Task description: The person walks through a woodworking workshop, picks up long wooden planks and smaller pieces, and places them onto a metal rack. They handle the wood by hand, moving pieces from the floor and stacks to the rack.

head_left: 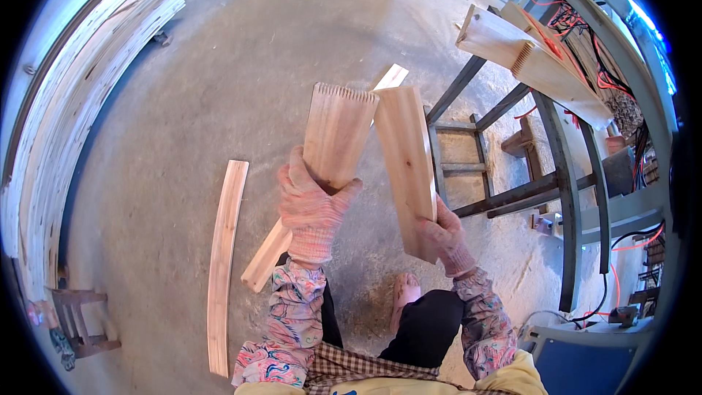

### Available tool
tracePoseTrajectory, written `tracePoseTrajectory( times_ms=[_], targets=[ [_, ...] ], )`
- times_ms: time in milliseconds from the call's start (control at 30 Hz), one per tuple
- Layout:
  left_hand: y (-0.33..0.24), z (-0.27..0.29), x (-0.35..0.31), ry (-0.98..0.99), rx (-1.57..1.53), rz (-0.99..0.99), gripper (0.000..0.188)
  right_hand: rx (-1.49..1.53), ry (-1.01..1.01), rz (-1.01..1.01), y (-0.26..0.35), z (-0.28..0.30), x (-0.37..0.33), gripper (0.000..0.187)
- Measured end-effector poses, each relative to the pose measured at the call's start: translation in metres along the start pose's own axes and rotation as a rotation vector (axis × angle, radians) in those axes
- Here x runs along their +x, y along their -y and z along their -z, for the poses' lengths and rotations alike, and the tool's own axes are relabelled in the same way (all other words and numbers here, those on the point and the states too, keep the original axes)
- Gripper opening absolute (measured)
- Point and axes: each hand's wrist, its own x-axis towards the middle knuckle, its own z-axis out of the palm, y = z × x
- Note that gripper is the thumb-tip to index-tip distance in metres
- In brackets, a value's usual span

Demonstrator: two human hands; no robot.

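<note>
My left hand [316, 201], in a pinkish knitted glove, is closed around the lower end of a short wooden board [340, 135]. That board's upper end is cut with a row of finger-joint teeth. My right hand [444, 238], gloved the same way, grips a second wooden board [406, 168] by its lower right edge. The two boards are held up side by side, their upper ends close together. Behind them a long, narrow plank [267, 256] slants across the floor, partly hidden by my left hand and the boards.
Another long plank [226, 263] lies on the concrete floor at left. Long stacked timber [95, 80] lines the left side. To my right stands a dark metal frame [559, 168] with jointed boards [537, 62] on top. Red and black cables [578, 22] hang beyond it; a blue panel [581, 366] is near.
</note>
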Motion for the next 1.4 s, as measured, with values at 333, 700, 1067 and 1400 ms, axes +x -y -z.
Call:
tracePoseTrajectory(
  times_ms=[333, 700, 1067, 1400],
  targets=[
    [-0.056, 0.001, -0.019, 0.193, -0.704, 0.254, 0.051, -0.362, -0.043, 0.198, 0.023, -0.043, -0.003, 0.074],
    [-0.061, 0.009, -0.027, 0.412, -0.658, -0.02, 0.067, 0.055, 0.175, 0.159, 0.055, -0.072, 0.002, 0.103],
    [-0.116, 0.031, -0.029, 0.7, -0.817, -0.531, 0.063, 0.015, -0.368, 0.266, 0.087, -0.059, -0.051, 0.086],
    [-0.033, -0.026, -0.044, 0.856, -0.972, 0.07, 0.058, 0.38, -0.706, 0.553, 0.209, 0.087, -0.037, 0.056]
  ],
)
